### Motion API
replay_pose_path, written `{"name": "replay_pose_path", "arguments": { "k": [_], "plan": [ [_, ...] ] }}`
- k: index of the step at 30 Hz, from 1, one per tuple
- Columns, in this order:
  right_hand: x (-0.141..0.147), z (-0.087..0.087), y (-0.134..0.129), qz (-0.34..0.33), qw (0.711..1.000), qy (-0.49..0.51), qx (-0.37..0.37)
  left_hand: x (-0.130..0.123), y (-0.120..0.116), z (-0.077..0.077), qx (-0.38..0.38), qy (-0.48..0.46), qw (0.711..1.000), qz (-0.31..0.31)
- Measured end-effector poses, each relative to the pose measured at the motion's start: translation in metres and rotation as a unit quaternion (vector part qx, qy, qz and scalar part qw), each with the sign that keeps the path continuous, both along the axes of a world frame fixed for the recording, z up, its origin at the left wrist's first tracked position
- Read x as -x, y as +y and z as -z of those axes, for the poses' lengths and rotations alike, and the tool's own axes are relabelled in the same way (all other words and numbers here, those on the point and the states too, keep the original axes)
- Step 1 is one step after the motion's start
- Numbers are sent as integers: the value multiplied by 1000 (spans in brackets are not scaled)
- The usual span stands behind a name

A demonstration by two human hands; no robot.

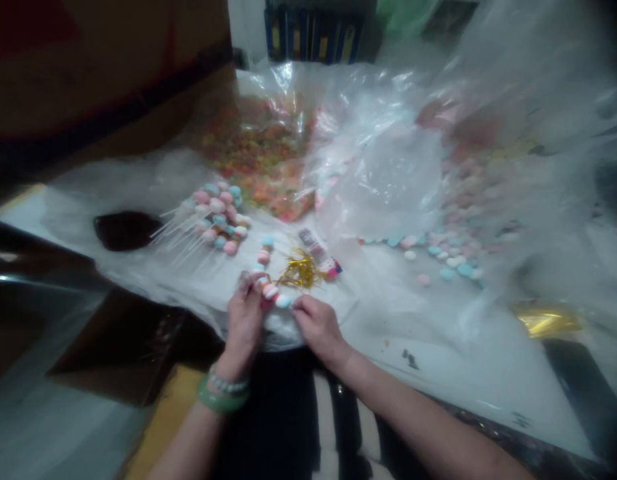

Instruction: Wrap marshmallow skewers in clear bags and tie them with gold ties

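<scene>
Near the table's front edge, my left hand (245, 317) is closed round one end of a candy skewer (271, 291) with pink, white and blue pieces. My right hand (315, 323) is pinched at the skewer's blue end; what lies between its fingertips is too small to make out. Another short row of candies (265, 250) lies just beyond my left hand. Gold twist ties (301, 270) lie beyond the hands, beside a small printed packet (331, 268). To the left is a pile of finished candy skewers (221, 217) with white sticks pointing left.
Behind lie orange and green candies (268, 157) under clear plastic. Loose pastel candies (453, 257) spread at the right, near a gold wrapper (551, 320). A dark object (125, 230) sits at the left. A large cardboard box (108, 73) stands back left; an open box (118, 353) is below.
</scene>
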State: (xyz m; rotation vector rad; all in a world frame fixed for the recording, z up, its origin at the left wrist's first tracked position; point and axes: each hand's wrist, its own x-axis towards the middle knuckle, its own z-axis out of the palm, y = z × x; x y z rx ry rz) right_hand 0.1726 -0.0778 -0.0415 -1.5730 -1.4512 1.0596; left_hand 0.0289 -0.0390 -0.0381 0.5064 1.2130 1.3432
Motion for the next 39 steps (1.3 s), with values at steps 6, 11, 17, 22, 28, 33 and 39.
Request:
{"name": "replay_pose_path", "arguments": {
  "k": [6,11,17,22,28,33,39],
  "plan": [
    [-13,-21,0,34,985,146,85,25,8,-47,22,-10,996,-81],
    [0,-38,6,53,911,372,168,22,11,-61,55,-45,997,-37],
    [27,-46,12,57,847,497,179,-19,2,-45,67,-92,994,-8],
    [28,-39,15,120,854,479,164,-16,-6,-44,86,-144,981,95],
    [22,-30,16,125,855,476,165,-1,-6,-40,113,-131,979,105],
    [16,-32,17,120,841,492,192,7,-3,-38,83,-158,967,184],
    [9,-30,16,93,848,474,217,8,1,-34,53,-86,986,134]
  ]
}}
